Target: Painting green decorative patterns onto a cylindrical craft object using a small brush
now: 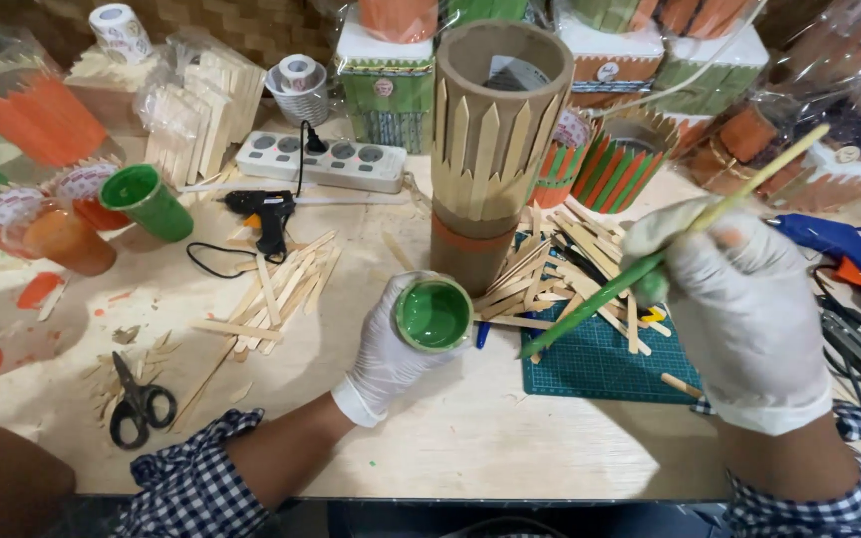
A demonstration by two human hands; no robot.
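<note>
Left grip (383, 349), gloved, wraps a small cup of green paint (433, 315) just above worktop (470, 438). Right grip (739, 299) pinches green-smeared stick (650, 264), tip near cup. Cardboard tube w/ pointed sticks (495, 130) stands just beyond both, on green cutting mat (590, 369).

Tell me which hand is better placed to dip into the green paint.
Right. The right hand holds the green-smeared stick, whose tip points toward the small cup of green paint; the left hand is occupied gripping that cup.
</note>
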